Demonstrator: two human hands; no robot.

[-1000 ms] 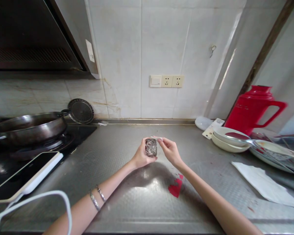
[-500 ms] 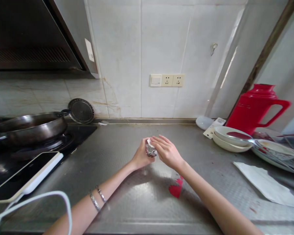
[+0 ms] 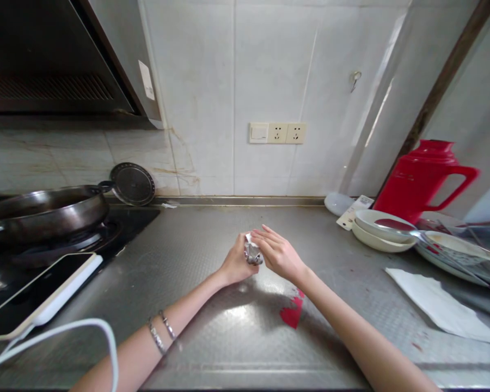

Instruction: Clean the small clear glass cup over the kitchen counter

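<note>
My left hand [image 3: 235, 263] is wrapped round a small shiny, silvery object [image 3: 253, 255], held upright over the steel counter [image 3: 196, 239]. Its exact kind I cannot make out, since fingers cover its side. At the top edge of the object shows a scrap of white tissue [image 3: 248, 237]. My right hand [image 3: 281, 253] presses that tissue against the object, fingers together and thumb side hidden. Below the right wrist, a torn red patch [image 3: 291, 314] lies on the counter surface.
On the left, a steel pan [image 3: 49, 215] sits on the black stove, near a phone [image 3: 36, 294] with a white cable [image 3: 85, 322]. To the right are stacked bowls [image 3: 386, 239], a red thermos jug [image 3: 420, 179], plates [image 3: 453, 253] and a white paper sheet [image 3: 441, 307].
The silvery object is tilted slightly and shows more of its shiny side. My right hand stays against it with the tissue; the view has shifted a little.
</note>
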